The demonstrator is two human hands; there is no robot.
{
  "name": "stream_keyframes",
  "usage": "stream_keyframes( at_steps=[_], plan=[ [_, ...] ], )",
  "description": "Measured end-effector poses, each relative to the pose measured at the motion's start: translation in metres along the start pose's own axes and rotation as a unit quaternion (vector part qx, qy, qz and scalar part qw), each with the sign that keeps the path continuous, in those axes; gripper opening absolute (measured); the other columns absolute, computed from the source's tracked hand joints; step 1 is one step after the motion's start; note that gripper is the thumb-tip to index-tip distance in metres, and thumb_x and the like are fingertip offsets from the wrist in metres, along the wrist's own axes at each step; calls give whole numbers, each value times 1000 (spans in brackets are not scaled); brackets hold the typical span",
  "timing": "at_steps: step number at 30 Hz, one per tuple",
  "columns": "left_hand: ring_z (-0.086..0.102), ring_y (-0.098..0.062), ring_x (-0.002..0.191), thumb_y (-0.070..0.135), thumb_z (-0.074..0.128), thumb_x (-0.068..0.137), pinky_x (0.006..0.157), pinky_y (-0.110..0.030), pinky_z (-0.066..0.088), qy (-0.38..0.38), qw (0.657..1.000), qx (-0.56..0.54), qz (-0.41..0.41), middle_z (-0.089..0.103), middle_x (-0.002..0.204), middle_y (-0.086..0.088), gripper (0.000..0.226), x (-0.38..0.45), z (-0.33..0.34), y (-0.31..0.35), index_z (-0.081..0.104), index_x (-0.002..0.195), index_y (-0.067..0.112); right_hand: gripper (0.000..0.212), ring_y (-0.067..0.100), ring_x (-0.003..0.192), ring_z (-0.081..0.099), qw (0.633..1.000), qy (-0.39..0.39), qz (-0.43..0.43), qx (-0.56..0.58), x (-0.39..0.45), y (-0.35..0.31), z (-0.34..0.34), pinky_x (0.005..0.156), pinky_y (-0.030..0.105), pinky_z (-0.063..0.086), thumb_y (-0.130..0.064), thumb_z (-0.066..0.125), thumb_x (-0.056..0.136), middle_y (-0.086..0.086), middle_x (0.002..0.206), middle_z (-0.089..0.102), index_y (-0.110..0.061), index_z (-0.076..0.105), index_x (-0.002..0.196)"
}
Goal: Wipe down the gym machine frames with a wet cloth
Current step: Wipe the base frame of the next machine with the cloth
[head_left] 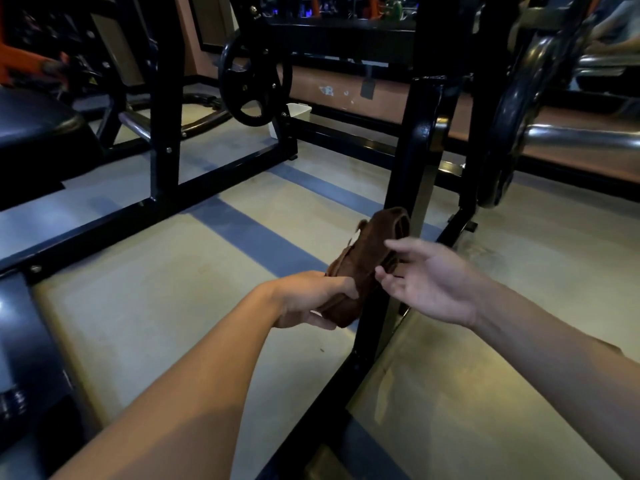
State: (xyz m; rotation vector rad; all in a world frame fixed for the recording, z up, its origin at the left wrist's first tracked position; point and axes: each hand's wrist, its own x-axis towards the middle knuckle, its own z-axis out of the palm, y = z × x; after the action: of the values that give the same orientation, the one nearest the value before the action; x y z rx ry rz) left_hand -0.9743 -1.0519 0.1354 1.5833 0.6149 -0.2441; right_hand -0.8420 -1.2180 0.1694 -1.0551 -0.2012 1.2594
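I read this as a regrip between wiping passes: my left hand [311, 301] grasps the lower end of the brown cloth [369, 261], fingers curled round it, while my right hand [433, 282] hovers just beside the cloth with fingers spread and relaxed, holding nothing. The cloth stands up from the left fist, folded into a thick band, its upper end lying against or just in front of the black upright post [412, 161] of the machine frame; I cannot tell whether it touches. It looks dark and limp, folds heavy, consistent with being damp, though wetness itself is not visible. Next move, in my judgement: the right hand must close on the free upper end, spread the fold flat, then press it onto the post and draw along it
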Motion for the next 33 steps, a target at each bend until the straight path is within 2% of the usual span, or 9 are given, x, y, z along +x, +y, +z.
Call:
stream_keyframes(
  at_steps=[5, 11, 15, 19, 21, 23, 25, 28, 33],
  plan=[
    [66, -19, 99, 33, 67, 75, 99, -38, 53, -81, 996, -39, -16, 74, 104, -7, 46, -4, 11, 11, 67, 115, 12, 36, 23, 112, 72, 976, 57, -133, -161, 12, 23, 12, 96, 31, 55, -31, 57, 105, 10, 120, 75, -4, 69, 126],
    [65, -26, 122, 49, 68, 75, 109, -44, 49, -91, 995, -15, -30, 71, 129, -5, 65, 5, 22, 18, 65, 131, 17, 35, 30, 102, 74, 940, 146, -211, -224, 21, 12, 4, 96, 48, 58, -36, 54, 107, 15, 112, 76, -7, 68, 121],
    [69, -30, 114, 53, 53, 88, 96, -41, 51, -5, 994, -98, -42, 71, 123, -9, 57, 15, 27, 23, 66, 125, 12, 37, 11, 97, 68, 771, 242, -341, -480, 19, -27, -8, 88, 31, 52, -37, 59, 102, -7, 114, 66, -35, 42, 135],
    [45, -24, 83, 22, 52, 98, 74, -37, 37, 184, 976, -99, 62, 53, 96, -10, 11, 35, 35, 25, 58, 99, 13, 50, 24, 93, 54, 457, 325, -375, -738, 23, -79, 1, 72, 32, 37, -29, 57, 103, -2, 137, 41, -33, 45, 151],
    [36, -24, 81, 8, 48, 96, 69, -35, 31, 215, 967, -114, 81, 42, 89, -10, 11, 43, 40, 26, 54, 97, 17, 55, 30, 111, 52, 347, 334, -376, -791, 31, -95, 3, 68, 35, 38, -39, 51, 104, 2, 148, 31, -30, 38, 156],
    [43, -23, 73, 5, 47, 99, 65, -30, 36, 227, 962, -135, 69, 49, 84, -5, 19, 50, 45, 25, 58, 107, 17, 59, 33, 114, 49, 289, 308, -372, -826, 41, -95, -2, 62, 35, 38, -45, 40, 104, 6, 150, 29, -23, 33, 158],
    [51, -13, 85, 11, 47, 103, 76, -27, 40, 221, 964, -140, 47, 54, 99, 2, 26, 57, 49, 23, 54, 126, 18, 65, 33, 110, 50, 234, 284, -362, -857, 51, -82, -10, 56, 34, 35, -39, 43, 101, 7, 151, 32, -22, 25, 161],
    [55, -22, 106, 28, 42, 105, 84, -32, 41, 200, 960, -194, 21, 60, 123, -7, 24, 70, 51, 22, 55, 120, 14, 77, 31, 106, 50, 191, 258, -330, -888, 62, -57, -20, 55, 34, 34, -26, 57, 96, 4, 149, 35, -30, 17, 162],
    [59, -18, 85, 44, 28, 108, 72, -29, 42, 183, 939, -290, 3, 65, 102, -7, 52, 76, 51, 24, 59, 129, 8, 44, 29, 101, 57, 163, 146, -357, -908, 58, -21, -41, 57, 33, 41, -29, 74, 86, 8, 135, 55, -26, 63, 128]
  ],
)
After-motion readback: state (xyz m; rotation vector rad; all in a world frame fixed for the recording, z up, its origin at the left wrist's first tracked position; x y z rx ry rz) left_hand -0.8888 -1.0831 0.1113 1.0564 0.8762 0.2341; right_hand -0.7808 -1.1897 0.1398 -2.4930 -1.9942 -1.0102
